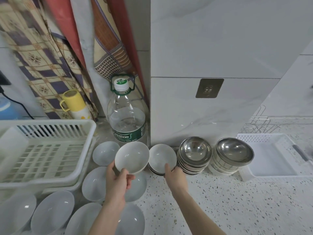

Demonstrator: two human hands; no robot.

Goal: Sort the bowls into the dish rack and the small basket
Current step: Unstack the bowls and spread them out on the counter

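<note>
Over a speckled worktop (237, 200), both forearms reach forward from the lower edge. The left hand (118, 180) grips a white bowl (132, 156) by its near rim, thumb inside, holding it tilted just in front of the water bottle (127, 116). The right hand (176, 177) pinches the near rim of the top bowl of a white stack (161, 157), right of the bottle. The dish rack (42, 150) sits left of the bottle; two steel bowl stacks (194, 151) and the small basket (271, 155) lie farther right.
</note>
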